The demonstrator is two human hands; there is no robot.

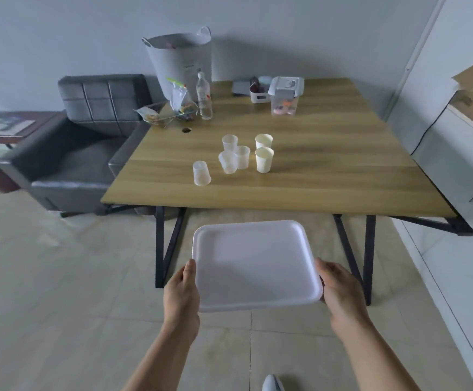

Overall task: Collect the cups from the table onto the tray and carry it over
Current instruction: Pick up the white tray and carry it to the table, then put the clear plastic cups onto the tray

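we hold the white tray [253, 263] out in front of us with both hands, level and bare, over the tiled floor [60, 277] just short of the near edge of the wooden table [328, 176]. our left hand [183, 292] is closed around the tray's left rim, thumb lying along the top edge and the fingers tucked out of sight beneath. our right hand [339, 289] clamps the right rim the same way, thumb on top near the corner.

the cups stand on the table, well apart from the tray. an upside-down translucent cup [201, 173] sits alone nearest the left. just right of it three translucent cups bunch together: the front clear cup [227, 162], the middle clear cup [242, 157] touching or nearly touching it, and the rear clear cup [230, 143] behind them. further right stand two cream paper cups, the near paper cup [264, 160] and the far paper cup [263, 141], upright, one just behind the other.

at the back of the table are a clear bottle [204, 97], snack bags [173, 108], a white bin [180, 60] and a lidded clear container [285, 95]. a dark sofa [88, 142] stands beside the table's left end.
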